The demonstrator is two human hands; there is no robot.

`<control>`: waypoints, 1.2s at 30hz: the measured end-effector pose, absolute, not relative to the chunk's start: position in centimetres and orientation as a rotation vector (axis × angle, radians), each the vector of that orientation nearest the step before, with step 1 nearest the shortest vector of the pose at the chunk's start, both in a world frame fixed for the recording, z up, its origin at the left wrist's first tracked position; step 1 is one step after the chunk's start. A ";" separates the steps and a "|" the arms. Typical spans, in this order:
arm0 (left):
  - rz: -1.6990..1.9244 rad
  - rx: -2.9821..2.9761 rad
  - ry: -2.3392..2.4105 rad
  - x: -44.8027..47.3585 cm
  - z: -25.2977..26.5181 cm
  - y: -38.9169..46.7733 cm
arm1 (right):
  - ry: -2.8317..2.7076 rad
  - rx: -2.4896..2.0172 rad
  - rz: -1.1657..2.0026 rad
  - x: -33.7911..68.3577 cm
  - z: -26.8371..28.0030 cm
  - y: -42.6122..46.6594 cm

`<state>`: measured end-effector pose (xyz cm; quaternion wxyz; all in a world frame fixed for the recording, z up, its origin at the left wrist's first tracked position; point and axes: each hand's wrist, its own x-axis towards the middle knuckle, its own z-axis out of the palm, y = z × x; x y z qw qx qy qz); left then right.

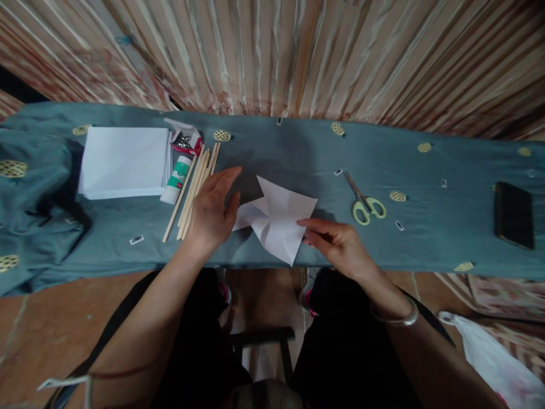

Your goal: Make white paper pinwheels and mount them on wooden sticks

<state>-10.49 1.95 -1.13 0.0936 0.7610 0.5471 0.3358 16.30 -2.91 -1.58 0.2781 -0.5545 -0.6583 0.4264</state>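
Observation:
A white paper pinwheel [283, 218] with folded, curved blades is near the front edge of the cloth-covered table. My right hand [336, 241] pinches its right side between thumb and fingers. On the other side, my left hand [215, 210] is held with fingers stretched out and thumb apart, holding nothing. It hovers just left of the pinwheel, over the lower right part of several wooden sticks [186, 199]. Whether it touches the sticks cannot be made out. The pinwheel's underside is hidden.
Left of the sticks are a glue stick [176, 180], a small open box of metal pins or clips [186, 138] and a stack of white paper [125, 162]. Green-handled scissors [364, 201] lie to the right. A black phone-like object [514, 215] rests far right on the blue-green tablecloth [460, 210].

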 end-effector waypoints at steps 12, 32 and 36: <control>0.910 2.515 1.250 -7.3 -1.6 -2.9 | -2.365 -1.316 0.214 15.7 -1.7 -5.5; 0.656 2.523 1.189 -6.6 -1.6 -3.5 | -2.111 -1.235 0.765 15.6 -2.4 -2.9; 0.701 2.500 1.180 -6.8 -1.7 -3.4 | -2.001 -1.314 0.769 14.9 -2.6 -2.8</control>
